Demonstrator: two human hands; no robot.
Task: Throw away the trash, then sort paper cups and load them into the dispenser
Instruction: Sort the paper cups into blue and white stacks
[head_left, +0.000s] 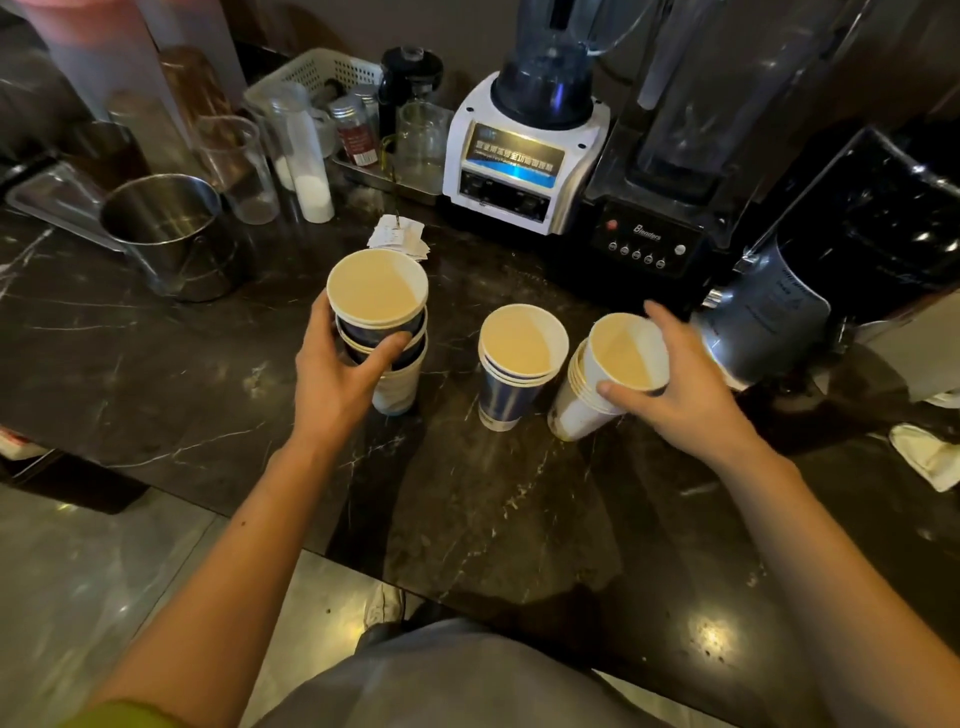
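Marble counter (467, 493), three paper-cup stacks.
Left hand (337, 379) grasps left stack (376, 286); right hand (675, 384) grasps top cup (626, 353) of tilted right stack (574, 410); middle stack (511, 384) untouched.

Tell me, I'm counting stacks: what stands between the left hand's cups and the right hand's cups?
A third stack of blue cups, upright on the counter and untouched; the head view shows it.

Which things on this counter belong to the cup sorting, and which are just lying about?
Job: left cup stack, held by left hand; middle blue stack; right white stack, held by right hand.
Lying about: steel pot, white blender, black blender.
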